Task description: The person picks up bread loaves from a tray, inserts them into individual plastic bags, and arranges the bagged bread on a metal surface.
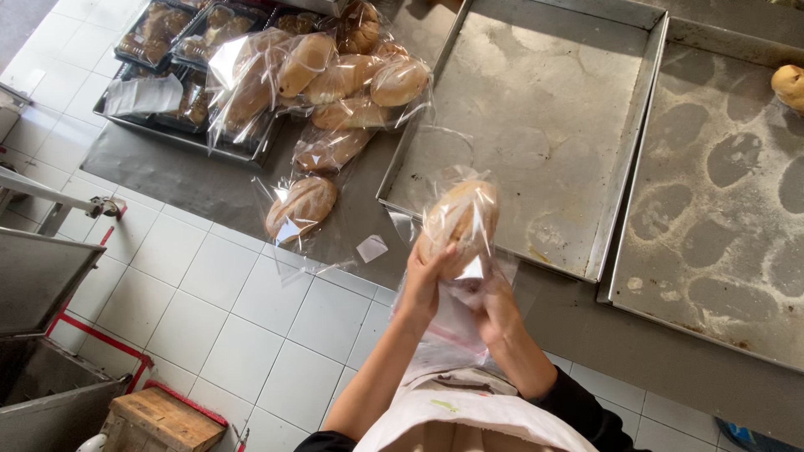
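- Holding a bread roll in a clear bag point(461, 219) above the table's near edge, at about 6 o'clock from the big empty baking tray point(536, 109).
- Left hand point(429, 276) wrapped around the roll's lower end from 7 o'clock, fingers closed on bread and plastic.
- Right hand point(494, 305) just below at 5 o'clock, pinching the loose open end of the bag; exact grip partly hidden behind the film.
- Stack of spare clear bags point(444, 335) hanging under both hands, against the white apron point(469, 418).
- Lying at 9 o'clock from the held roll, well apart: one bagged loaf point(301, 205) alone on the grey table point(193, 180).
- Piled at 11 o'clock: a heap of bagged rolls point(335, 79), spilling over dark trays of pastries point(180, 38).
- Sitting at 3 o'clock: a second tray point(720, 201), marked with round baking stains, touching the first tray's right rim.
- Resting at 2 o'clock, far corner of that stained tray: one bare roll point(789, 85).
- White floor tiles point(218, 310) at 8 o'clock, wooden block point(163, 417) lower still.
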